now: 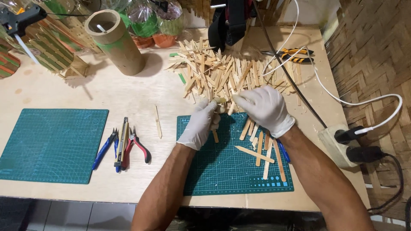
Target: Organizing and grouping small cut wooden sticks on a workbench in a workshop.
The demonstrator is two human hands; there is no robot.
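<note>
Both my hands wear white gloves and work over a green cutting mat (222, 171). My left hand (199, 124) is closed around a wooden stick whose end pokes out below the fist. My right hand (265, 107) pinches another thin wooden stick near its tip, close to the left hand. Just beyond the hands lies a big heap of cut wooden sticks (222, 72). Several loose sticks (261, 147) lie on the mat under my right wrist.
A second green mat (51, 145) lies at the left. Pliers and cutters (124, 145) lie between the mats, with a single stick (158, 122) nearby. A cardboard tube (115, 40) and a glue gun (19, 21) stand at the back. A power strip (342, 145) sits at the right edge.
</note>
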